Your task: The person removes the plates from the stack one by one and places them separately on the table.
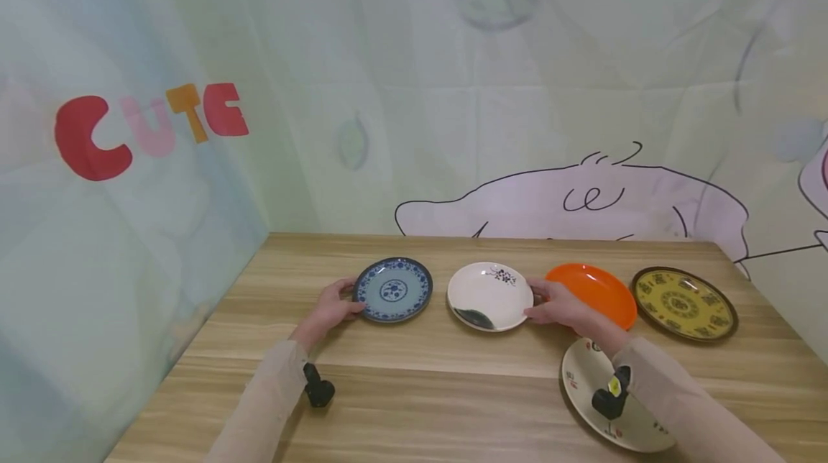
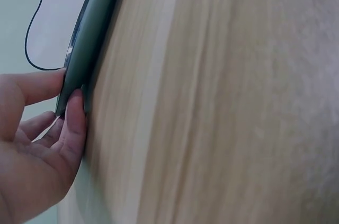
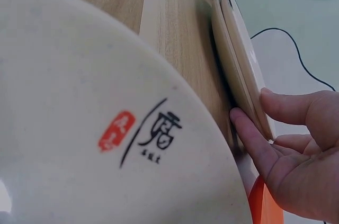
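Left hand (image 1: 333, 307) sits at the left rim of the blue patterned plate (image 1: 393, 290), which lies flat on the wooden table (image 1: 414, 391) at the left end of the row; in the left wrist view its fingers (image 2: 74, 123) curl round that rim, thumb on the top edge and fingertips tucked at the underside, so it pinches the plate edge. The plate looks stiff, glazed, probably light but slick and chippable; the raised rim is the only real hold since it lies flat, so a thumb-over, fingers-under pinch seems right. Next along, the white plate (image 1: 490, 295) with dark floral marks lies just beside it, not touching. Right hand (image 1: 559, 305) is at its right rim; the right wrist view shows its fingers (image 3: 254, 139) under the edge and thumb above, pinching the rim. Same handling judgement: rigid, smooth, fragile if knocked against its neighbours. Behind that hand lies an orange plate (image 1: 594, 293), then a yellow patterned plate (image 1: 684, 303) at the far right. A cream plate with calligraphy (image 1: 585, 380) lies nearer, under the right forearm.
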The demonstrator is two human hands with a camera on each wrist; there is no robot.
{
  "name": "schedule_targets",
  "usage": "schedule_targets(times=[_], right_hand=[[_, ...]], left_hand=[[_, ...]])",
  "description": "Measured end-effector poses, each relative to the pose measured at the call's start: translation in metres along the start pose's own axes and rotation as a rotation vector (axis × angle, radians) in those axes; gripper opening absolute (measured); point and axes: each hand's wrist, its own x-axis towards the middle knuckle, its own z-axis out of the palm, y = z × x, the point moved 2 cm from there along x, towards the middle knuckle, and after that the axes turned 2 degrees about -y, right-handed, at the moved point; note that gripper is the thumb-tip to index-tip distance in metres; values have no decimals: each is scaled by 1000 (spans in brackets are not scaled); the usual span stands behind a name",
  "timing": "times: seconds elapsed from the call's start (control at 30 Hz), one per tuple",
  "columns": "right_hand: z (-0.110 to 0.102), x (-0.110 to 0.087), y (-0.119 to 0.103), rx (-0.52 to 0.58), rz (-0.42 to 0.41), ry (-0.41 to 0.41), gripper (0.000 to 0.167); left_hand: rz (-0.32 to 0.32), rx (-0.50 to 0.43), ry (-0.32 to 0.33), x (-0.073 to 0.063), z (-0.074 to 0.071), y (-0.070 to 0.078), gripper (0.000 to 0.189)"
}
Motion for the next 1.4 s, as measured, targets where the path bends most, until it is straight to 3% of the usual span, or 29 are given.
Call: schedule_targets(times=[0.5,0.87,1.13,1.2,1.4], right_hand=[[1,0,0,28,0,2,72],[0,0,0,15,12,7,72],[2,0,0,34,19,4,73],[2,0,-1,26,22,5,73],[2,1,-1,51,32,-3,73]], left_hand=[[5,-13,-7,-3,11,7,61],[-1,-1,-41,-1,4,10,65],[49,140,-5,1,-9,32,66],[43,148,-3,3,-9,41,64],[107,171,-35,3,1,69,65]])
